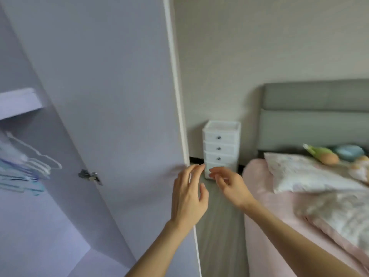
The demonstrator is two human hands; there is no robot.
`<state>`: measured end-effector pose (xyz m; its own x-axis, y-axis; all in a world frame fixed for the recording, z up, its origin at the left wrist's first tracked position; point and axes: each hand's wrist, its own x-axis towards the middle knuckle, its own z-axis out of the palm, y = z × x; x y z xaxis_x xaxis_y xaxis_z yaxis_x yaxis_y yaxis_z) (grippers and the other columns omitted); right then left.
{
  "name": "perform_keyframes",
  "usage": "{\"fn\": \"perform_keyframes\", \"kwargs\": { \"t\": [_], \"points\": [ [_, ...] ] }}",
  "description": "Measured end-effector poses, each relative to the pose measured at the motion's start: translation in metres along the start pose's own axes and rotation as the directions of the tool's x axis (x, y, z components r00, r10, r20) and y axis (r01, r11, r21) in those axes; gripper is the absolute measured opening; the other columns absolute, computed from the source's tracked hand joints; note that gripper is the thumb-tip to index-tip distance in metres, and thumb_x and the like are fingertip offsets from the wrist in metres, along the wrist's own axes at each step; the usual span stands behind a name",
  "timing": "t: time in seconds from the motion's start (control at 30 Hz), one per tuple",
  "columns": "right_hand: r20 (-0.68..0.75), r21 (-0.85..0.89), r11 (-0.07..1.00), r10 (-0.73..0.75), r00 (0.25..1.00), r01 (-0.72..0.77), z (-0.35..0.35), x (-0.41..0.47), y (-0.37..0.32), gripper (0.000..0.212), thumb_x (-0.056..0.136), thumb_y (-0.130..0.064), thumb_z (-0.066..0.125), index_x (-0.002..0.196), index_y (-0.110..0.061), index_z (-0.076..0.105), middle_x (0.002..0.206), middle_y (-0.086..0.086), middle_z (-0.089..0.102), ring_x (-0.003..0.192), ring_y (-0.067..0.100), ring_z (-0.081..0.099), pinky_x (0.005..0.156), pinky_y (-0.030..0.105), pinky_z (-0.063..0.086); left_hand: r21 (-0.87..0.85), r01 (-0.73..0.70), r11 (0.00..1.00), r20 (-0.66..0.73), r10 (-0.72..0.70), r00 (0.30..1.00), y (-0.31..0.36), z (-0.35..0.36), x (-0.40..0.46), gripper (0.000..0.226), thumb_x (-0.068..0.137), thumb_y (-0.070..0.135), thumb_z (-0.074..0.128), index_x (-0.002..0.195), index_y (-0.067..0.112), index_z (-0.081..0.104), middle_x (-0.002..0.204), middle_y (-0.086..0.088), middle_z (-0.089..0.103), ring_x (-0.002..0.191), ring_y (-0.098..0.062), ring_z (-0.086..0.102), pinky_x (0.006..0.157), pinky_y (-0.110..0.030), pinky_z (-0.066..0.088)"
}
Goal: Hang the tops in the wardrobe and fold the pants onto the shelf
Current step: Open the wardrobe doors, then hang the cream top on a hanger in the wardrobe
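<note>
At left, wardrobe (50, 206) stood open, door (111, 96) swung out; shelf (18, 102) and empty hangers (30, 164) well left of hands. Left hand (187, 196) and right hand (231, 186): fingers spread, holding nothing.

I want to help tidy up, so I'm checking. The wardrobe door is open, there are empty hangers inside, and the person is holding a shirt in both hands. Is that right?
Not quite. The head view shows the left hand and right hand both empty, fingers spread, holding no shirt. The rest is right: the wardrobe door is open, with empty hangers inside.
</note>
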<state>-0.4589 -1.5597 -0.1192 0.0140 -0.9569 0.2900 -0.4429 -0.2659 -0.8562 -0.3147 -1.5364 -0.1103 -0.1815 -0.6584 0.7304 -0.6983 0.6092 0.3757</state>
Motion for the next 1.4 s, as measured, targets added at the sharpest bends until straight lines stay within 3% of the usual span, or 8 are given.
{"fn": "perform_keyframes", "kwargs": {
  "t": [0.13, 0.23, 0.33, 0.57, 0.73, 1.03, 1.23, 1.4],
  "points": [
    [-0.086, -0.116, 0.951, 0.279, 0.957, -0.287, -0.027, -0.06, 0.049, 0.025, 0.092, -0.003, 0.044, 0.109, -0.006, 0.063, 0.098, 0.008, 0.07, 0.097, 0.022, 0.064, 0.089, 0.029, 0.046, -0.13, 0.046, 0.99, 0.321, -0.002, 0.947, 0.012, 0.058, -0.032, 0.045, 0.079, 0.003, 0.06, 0.124, 0.004, 0.056, 0.121, -0.011, 0.06, 0.112, -0.028, 0.057, 0.092, -0.035, 0.046],
    [-0.181, -0.163, 0.816, 0.527, 0.83, -0.554, -0.047, -0.132, 0.086, 0.029, 0.094, -0.005, 0.04, 0.114, -0.005, 0.061, 0.105, 0.011, 0.069, 0.1, 0.023, 0.062, 0.09, 0.027, 0.044, -0.156, 0.198, 0.968, 0.697, -0.035, 0.717, 0.033, 0.106, -0.055, 0.049, 0.089, 0.011, 0.053, 0.136, 0.007, 0.043, 0.136, -0.01, 0.049, 0.127, -0.026, 0.043, 0.103, -0.032, 0.033],
    [-0.299, -0.095, 0.664, 0.691, 0.658, -0.741, -0.063, -0.208, 0.108, 0.031, 0.095, -0.009, 0.036, 0.113, -0.01, 0.062, 0.105, 0.006, 0.069, 0.099, 0.021, 0.061, 0.087, 0.028, 0.046, -0.142, 0.187, 0.972, 0.867, 0.031, 0.497, 0.065, 0.147, -0.077, 0.05, 0.091, 0.016, 0.05, 0.138, 0.006, 0.037, 0.14, -0.014, 0.041, 0.131, -0.027, 0.038, 0.106, -0.031, 0.03],
    [-0.59, 0.173, 0.399, 0.774, 0.23, -0.901, -0.109, -0.386, 0.098, 0.028, 0.094, -0.013, 0.041, 0.107, -0.011, 0.065, 0.099, 0.005, 0.071, 0.091, 0.018, 0.062, 0.069, 0.021, 0.038, -0.399, -0.03, 0.916, 0.91, 0.4, 0.106, 0.212, 0.185, -0.154, 0.045, 0.093, 0.021, 0.044, 0.137, 0.012, 0.038, 0.143, -0.012, 0.035, 0.131, -0.029, 0.037, 0.108, -0.04, 0.031],
    [-0.699, 0.36, 0.29, 0.713, -0.051, -0.887, -0.136, -0.511, 0.085, 0.03, 0.093, -0.01, 0.041, 0.114, -0.007, 0.062, 0.111, 0.011, 0.067, 0.104, 0.024, 0.06, 0.086, 0.029, 0.043, -0.602, -0.089, 0.793, 0.798, 0.599, -0.059, 0.335, 0.187, -0.221, 0.045, 0.092, 0.019, 0.045, 0.136, 0.012, 0.04, 0.14, -0.011, 0.038, 0.128, -0.027, 0.039, 0.105, -0.036, 0.034],
    [-0.726, 0.587, 0.158, 0.536, -0.43, -0.794, -0.228, -0.731, 0.122, 0.035, 0.092, -0.012, 0.044, 0.125, -0.008, 0.053, 0.122, 0.01, 0.061, 0.114, 0.027, 0.055, 0.093, 0.033, 0.041, -0.768, -0.092, 0.634, 0.636, 0.735, -0.236, 0.556, 0.229, -0.359, 0.043, 0.092, 0.019, 0.046, 0.134, 0.011, 0.044, 0.135, -0.01, 0.044, 0.125, -0.025, 0.043, 0.101, -0.031, 0.035],
    [-0.712, 0.669, 0.177, 0.432, -0.554, -0.722, -0.319, -0.834, 0.18, 0.041, 0.093, -0.018, 0.045, 0.132, -0.002, 0.044, 0.128, 0.017, 0.054, 0.117, 0.029, 0.05, 0.096, 0.038, 0.041, -0.79, -0.096, 0.605, 0.606, 0.751, -0.262, 0.651, 0.28, -0.427, 0.043, 0.093, 0.019, 0.043, 0.136, 0.014, 0.042, 0.137, -0.006, 0.044, 0.124, -0.02, 0.043, 0.101, -0.029, 0.034],
    [-0.676, 0.676, 0.068, 0.453, -0.581, -0.734, -0.373, -0.883, 0.225, 0.068, 0.093, -0.033, 0.047, 0.147, -0.007, 0.016, 0.153, 0.012, 0.022, 0.14, 0.029, 0.021, 0.112, 0.044, 0.023, -0.791, -0.094, 0.604, 0.606, 0.755, -0.252, 0.695, 0.319, -0.459, 0.042, 0.094, 0.019, 0.042, 0.136, 0.015, 0.042, 0.137, -0.006, 0.042, 0.125, -0.02, 0.043, 0.102, -0.031, 0.036]
  ]
}}
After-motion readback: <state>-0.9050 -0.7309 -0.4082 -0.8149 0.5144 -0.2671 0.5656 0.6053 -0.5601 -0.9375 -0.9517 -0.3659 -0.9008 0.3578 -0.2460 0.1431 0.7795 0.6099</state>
